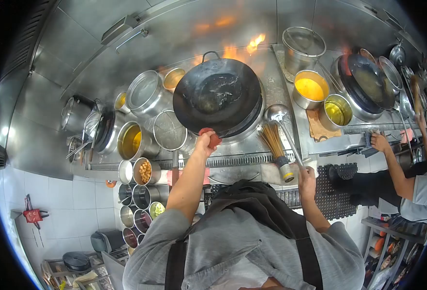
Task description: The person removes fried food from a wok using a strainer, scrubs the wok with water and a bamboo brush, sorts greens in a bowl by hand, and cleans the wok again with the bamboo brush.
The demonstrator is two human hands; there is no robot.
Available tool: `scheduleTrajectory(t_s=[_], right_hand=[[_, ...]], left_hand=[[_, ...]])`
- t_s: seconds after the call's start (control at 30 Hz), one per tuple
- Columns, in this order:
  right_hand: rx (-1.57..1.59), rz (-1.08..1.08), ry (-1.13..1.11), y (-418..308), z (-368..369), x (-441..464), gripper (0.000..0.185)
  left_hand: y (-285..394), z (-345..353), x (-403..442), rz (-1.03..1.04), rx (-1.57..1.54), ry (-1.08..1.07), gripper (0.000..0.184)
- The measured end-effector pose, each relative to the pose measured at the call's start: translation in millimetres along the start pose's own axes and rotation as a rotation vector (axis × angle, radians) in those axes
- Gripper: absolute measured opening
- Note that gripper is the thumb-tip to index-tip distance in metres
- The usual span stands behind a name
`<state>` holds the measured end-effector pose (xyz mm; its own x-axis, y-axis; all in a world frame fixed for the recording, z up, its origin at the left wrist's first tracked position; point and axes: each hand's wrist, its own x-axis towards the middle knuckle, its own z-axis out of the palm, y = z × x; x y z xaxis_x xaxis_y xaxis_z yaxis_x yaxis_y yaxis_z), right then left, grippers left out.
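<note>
My left hand is closed around the near edge of a large black wok, with a folded red cloth in its grip. A little liquid glistens in the wok's bottom, and flames rise behind its far rim. My right hand grips the long handle of a steel ladle, whose bowl lies on the stove right of the wok. Between the ladle and the wok lies a bamboo wok brush. A round wire strainer sits left of my left hand.
At left stand metal pots, including one of yellow liquid and a container of brown pieces. Pots of orange liquid and yellow oil stand right. Another person's hand holds a dark cloth near a second wok.
</note>
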<state>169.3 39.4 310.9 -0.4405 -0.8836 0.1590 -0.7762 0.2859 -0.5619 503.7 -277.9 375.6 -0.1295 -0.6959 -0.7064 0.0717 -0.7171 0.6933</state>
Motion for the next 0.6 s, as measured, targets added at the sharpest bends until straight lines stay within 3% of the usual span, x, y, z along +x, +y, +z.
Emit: scheduleTrajectory(t_s=[0.13, 0.23, 0.27, 0.33, 0.37, 0.47, 0.53, 0.6], right_hand=[[0.06, -0.034, -0.132, -38.2, 32.8, 20.0, 0.055], [-0.129, -0.083, -0.175, -43.8, 59.8, 33.6, 0.06], [-0.077, 0.038, -0.249, -41.3, 58.0, 39.2, 0.063], [0.419, 0.478, -0.395, -42.7, 39.6, 55.0, 0.067], [0.754, 0.582, -0.365, -45.7, 18.6, 56.7, 0.067], [0.753, 0.532, -0.308, -114.1, -44.9, 66.8, 0.068], [0.723, 0.276, -0.219, -143.3, -57.5, 89.4, 0.065], [0.385, -0.017, -0.213, -166.6, -55.2, 135.5, 0.06]], left_hand=[[-14.4, 5.1, 5.0, 0.053, -0.201, 0.008, 0.025], [-17.1, 1.4, 5.7, 0.131, -0.24, 0.077, 0.024], [-17.8, -3.3, 2.1, 0.225, -0.251, 0.149, 0.023], [-14.8, -14.1, -0.3, 0.311, -0.283, 0.223, 0.023], [-11.8, -25.1, -0.9, 0.339, -0.304, 0.218, 0.025], [-7.2, -42.0, -4.0, 0.359, -0.343, 0.176, 0.028], [-3.8, -41.8, -2.3, 0.33, -0.347, 0.158, 0.027], [0.3, -41.5, 3.0, 0.286, -0.337, 0.116, 0.026]])
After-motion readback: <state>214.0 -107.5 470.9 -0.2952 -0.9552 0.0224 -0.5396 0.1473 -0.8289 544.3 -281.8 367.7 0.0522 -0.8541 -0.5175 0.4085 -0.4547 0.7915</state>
